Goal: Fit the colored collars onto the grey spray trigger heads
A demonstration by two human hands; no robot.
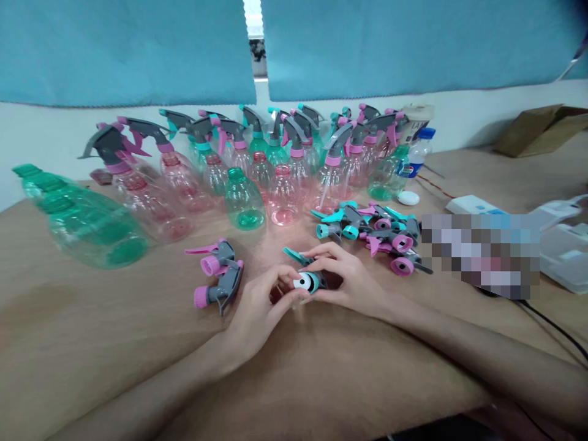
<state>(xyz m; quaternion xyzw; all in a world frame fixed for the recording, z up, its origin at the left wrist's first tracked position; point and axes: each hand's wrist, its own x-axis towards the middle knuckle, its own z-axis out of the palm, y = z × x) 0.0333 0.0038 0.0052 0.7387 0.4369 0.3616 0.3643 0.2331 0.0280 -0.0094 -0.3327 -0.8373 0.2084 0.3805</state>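
Close to the middle of the table, my right hand (346,278) grips a grey and teal spray trigger head (315,282), its collar turned toward me. My left hand (264,303) pinches a small white round piece with a dark central hole (302,282), held at the mouth of the teal collar. Whether the piece sits inside the collar or just against it, I cannot tell. Left of my hands lie two pink and grey trigger heads (220,275). A pile of pink and teal trigger heads (376,229) lies beyond my right hand.
Behind stand several pink and green bottles, some with trigger heads, such as a clear pink bottle (283,199) and a green bottle (245,202). More green bottles (92,226) are at the left. A power strip (478,208), blurred patch, cable and cardboard box (542,131) occupy the right.
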